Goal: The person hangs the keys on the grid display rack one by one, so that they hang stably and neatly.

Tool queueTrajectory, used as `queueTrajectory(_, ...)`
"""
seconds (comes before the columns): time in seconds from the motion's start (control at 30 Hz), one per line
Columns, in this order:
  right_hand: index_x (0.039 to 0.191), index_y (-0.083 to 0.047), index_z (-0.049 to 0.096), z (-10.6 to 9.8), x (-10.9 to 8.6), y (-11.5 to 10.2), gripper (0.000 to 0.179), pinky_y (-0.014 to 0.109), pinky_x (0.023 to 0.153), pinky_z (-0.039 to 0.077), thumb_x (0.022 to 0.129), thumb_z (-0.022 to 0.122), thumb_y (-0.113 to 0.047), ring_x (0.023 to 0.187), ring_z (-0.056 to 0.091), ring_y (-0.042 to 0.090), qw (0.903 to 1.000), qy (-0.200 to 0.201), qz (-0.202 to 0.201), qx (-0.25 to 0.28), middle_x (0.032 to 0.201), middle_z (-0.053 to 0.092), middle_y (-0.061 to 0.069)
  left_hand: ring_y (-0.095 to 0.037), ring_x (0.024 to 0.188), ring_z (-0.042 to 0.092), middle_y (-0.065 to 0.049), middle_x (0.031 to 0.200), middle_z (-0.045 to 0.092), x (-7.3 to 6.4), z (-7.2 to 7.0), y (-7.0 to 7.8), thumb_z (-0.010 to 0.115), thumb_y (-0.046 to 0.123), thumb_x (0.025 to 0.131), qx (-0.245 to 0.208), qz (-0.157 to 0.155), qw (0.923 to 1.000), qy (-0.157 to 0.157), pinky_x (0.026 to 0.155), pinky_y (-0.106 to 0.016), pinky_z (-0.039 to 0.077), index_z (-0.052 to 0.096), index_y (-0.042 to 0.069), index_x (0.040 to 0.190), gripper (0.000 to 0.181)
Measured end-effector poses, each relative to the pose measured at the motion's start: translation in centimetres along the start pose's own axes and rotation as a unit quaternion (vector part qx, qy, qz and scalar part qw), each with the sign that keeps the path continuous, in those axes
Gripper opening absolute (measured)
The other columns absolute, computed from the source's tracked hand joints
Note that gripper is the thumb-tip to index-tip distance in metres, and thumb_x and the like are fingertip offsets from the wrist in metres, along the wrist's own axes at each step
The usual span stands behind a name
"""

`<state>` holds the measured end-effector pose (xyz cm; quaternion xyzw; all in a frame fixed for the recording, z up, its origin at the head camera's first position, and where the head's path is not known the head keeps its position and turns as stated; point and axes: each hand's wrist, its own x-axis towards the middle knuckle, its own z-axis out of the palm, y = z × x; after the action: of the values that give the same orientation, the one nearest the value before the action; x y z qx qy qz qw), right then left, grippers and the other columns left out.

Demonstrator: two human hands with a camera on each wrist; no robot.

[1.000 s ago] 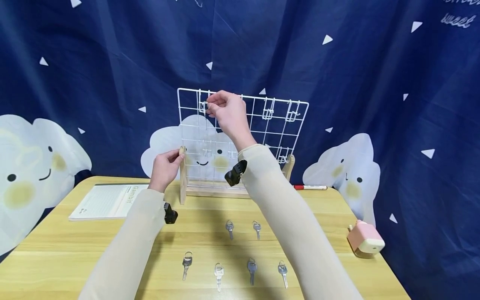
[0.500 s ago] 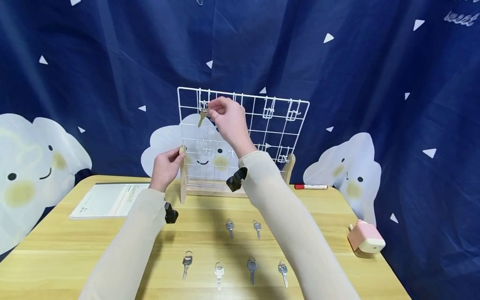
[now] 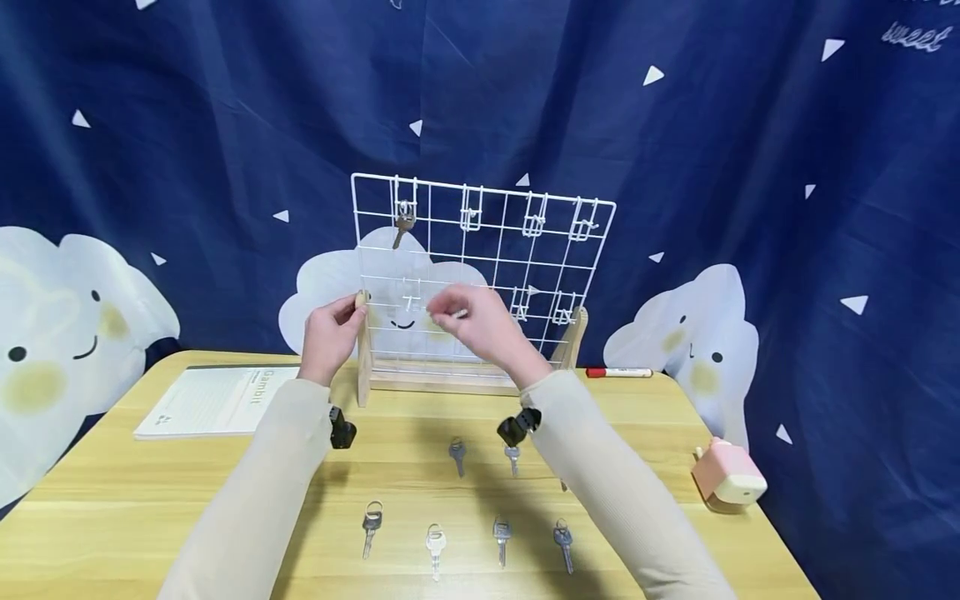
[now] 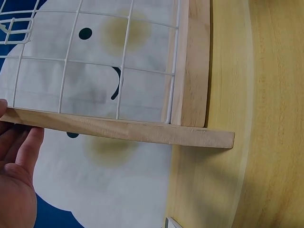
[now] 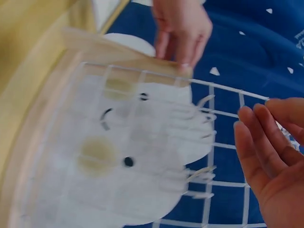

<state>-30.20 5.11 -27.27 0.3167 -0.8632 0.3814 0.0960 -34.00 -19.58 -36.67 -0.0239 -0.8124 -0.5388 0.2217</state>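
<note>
A white wire grid rack [image 3: 480, 267] stands on a wooden base at the back of the table, with several white hooks on it. From the upper left hook hangs a brass-coloured key [image 3: 403, 223]. My left hand [image 3: 330, 337] grips the top of the rack's left wooden post [image 3: 365, 358]; the left wrist view shows thumb and fingers on either side of the post [image 4: 118, 129]. In front of the grid's lower middle is my right hand [image 3: 483, 325], its fingers loosely bent and holding nothing. The right wrist view shows that hand [image 5: 280, 156] apart from the wires.
Several silver keys with rings lie on the table, among them one key [image 3: 436, 546] near the front and another key [image 3: 457, 456] behind it. A notebook [image 3: 213, 402] lies at left, a red-capped marker [image 3: 618, 372] behind, a pink and white block-shaped object [image 3: 727, 475] at right.
My right hand has let go of the key at the upper left hook and moved down and slightly right. The key now hangs there. The left hand keeps its grip on the post.
</note>
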Motion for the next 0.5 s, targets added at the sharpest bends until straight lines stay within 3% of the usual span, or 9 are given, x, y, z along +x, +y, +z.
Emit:
queueTrajectory(0.1, 0.099, -0.010, 0.074, 0.4, -1.6, 1.6, 0.008, 0.020, 0.077, 0.055, 0.093, 0.068, -0.008, 0.087, 0.064, 0.010, 0.9996, -0.028, 0.006, -0.005, 0.095, 0.069, -0.003, -0.030, 0.117, 0.059, -0.019, 0.129, 0.061, -0.1, 0.0, -0.1, 0.058, 0.020, 0.101, -0.005, -0.002, 1.0000, -0.002, 0.098, -0.039, 0.050, 0.057, 0.000, 0.136, 0.040)
queueTrajectory(0.27, 0.098, -0.007, 0.073, 1.0, -3.6, 3.8, 0.007, 0.024, 0.079, 0.056, 0.093, 0.067, -0.008, 0.087, 0.064, 0.012, 0.9965, -0.077, 0.020, 0.028, 0.093, 0.069, -0.001, -0.029, 0.118, 0.058, -0.019, 0.130, 0.060, 0.0, -0.1, -0.3, 0.058, 0.020, 0.101, -0.004, -0.003, 1.0000, 0.000, 0.099, -0.038, 0.050, 0.057, 0.000, 0.136, 0.040)
queueTrajectory(0.5, 0.099, -0.008, 0.073, 2.1, -5.9, 6.1, 0.010, 0.026, 0.077, 0.057, 0.090, 0.069, -0.004, 0.087, 0.066, 0.013, 0.9929, -0.103, 0.046, 0.039, 0.095, 0.071, 0.002, -0.028, 0.118, 0.058, -0.018, 0.130, 0.060, 0.1, 0.1, -0.3, 0.059, 0.020, 0.101, -0.008, -0.005, 1.0000, -0.001, 0.099, -0.037, 0.050, 0.057, 0.001, 0.136, 0.040)
